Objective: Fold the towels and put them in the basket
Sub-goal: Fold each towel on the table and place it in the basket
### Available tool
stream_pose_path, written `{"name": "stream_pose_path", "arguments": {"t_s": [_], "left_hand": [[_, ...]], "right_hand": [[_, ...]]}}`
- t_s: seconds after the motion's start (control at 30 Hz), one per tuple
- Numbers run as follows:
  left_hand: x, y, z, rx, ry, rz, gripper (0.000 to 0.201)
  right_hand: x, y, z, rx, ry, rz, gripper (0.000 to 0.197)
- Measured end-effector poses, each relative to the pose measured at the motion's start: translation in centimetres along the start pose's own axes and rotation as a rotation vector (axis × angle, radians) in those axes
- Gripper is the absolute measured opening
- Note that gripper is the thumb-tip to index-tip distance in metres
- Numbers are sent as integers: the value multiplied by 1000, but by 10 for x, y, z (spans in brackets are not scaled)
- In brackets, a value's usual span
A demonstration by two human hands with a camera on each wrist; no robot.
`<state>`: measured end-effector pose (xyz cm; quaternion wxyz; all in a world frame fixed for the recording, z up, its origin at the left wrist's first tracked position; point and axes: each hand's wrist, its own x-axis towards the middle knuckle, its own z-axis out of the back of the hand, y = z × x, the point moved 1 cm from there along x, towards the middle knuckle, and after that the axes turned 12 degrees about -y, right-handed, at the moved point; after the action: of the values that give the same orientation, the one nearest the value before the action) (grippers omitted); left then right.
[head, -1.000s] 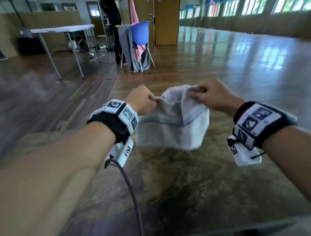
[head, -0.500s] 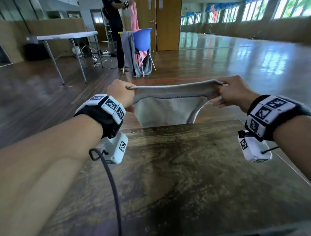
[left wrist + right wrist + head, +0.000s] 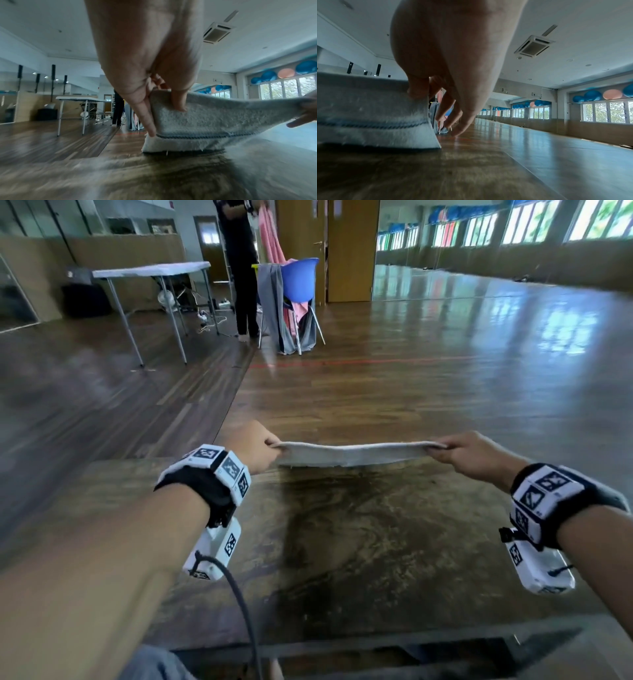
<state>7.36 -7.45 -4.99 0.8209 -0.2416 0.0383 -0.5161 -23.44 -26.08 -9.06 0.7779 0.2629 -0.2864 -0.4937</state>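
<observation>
wooden worktop [image 3: 359, 542] in hall | grey towel [image 3: 352, 454] stretched taut at far edge, lower hem touching | ends pinched by left hand [image 3: 255, 447] and right hand [image 3: 474, 455]

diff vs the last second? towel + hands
The towel went from bunched up between the hands to stretched out flat, and came down: its lower edge now meets the far edge of the table. The hands moved apart. Unchanged: the left hand and right hand each still pinch one end; nothing taken up or let go.
</observation>
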Motion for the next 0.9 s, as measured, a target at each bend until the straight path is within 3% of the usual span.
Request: {"name": "stream_pose_path", "arguments": {"t_s": [0.07,0.33,0.47,0.57,0.73,0.8,0.9], "left_hand": [[-18,4,5,2,10,10,11],[-74,-2,32,-111,19,2,37],[-102,-9,44,-182,97,56,35],[-125,-13,46,-252,357,174,15],[-150,-19,50,-319,652,243,20],[-150,-21,50,-350,708,236,27],[-140,-19,43,-346,678,214,36]], "right_hand": [[-26,-2,1,30,-13,31,17],[-109,25,30,282,-101,-49,23],[-135,36,55,281,43,-108,27],[-153,29,74,137,290,-154,26],[-166,16,95,139,600,-271,33],[-166,10,97,142,656,-290,29],[-164,-1,93,161,585,-300,26]]}}
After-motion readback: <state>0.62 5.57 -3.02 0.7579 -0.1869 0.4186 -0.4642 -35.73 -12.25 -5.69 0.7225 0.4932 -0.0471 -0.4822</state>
